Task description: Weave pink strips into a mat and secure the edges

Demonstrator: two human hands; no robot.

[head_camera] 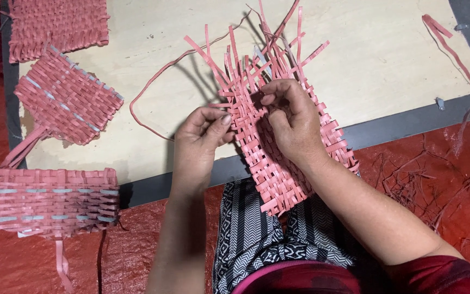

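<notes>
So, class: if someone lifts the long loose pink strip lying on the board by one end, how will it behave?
The strip lies in a loose curve, so it probably droops limply. It looks thin and flat, so likely very light. On the smooth board it would probably slide rather than roll.

So the half-woven piece (278,158) sits in the middle, leaning from the person's lap up onto the board (376,60), with the left hand (199,133) at its left edge and the right hand (292,122) on top of it. Three woven pieces (50,201) line the board's left side, one behind another, and a loose strip (450,46) lies far right.
</notes>
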